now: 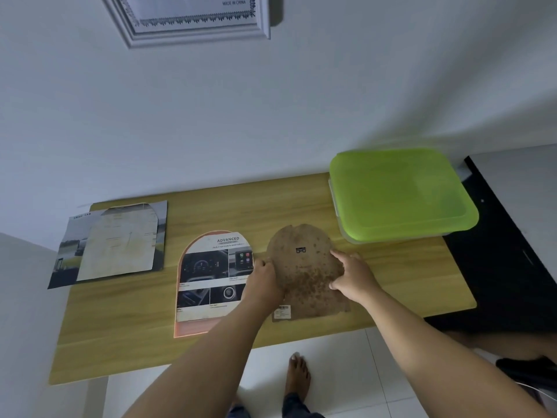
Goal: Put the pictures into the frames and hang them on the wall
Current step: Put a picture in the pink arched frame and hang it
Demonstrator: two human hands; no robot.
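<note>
One desk [120,327], left to right: one printed page [114,242]; one arched picture [211,276] on an orange frame [193,328]; one brown backboard [304,267], its edges pinched by the left grip [265,277] and right grip [352,276]; one green-lidded box [401,194]. Above, one white wall frame [193,25].

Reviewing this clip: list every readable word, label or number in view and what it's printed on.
"MADE IN CHINA": insert sheet in the white frame on the wall.
"ADVANCED": top of the arched picture; its smaller captions are too small.
Barcode label on the brown backing board: unreadable.
Heading on the dark picture at left: blurred.
</note>
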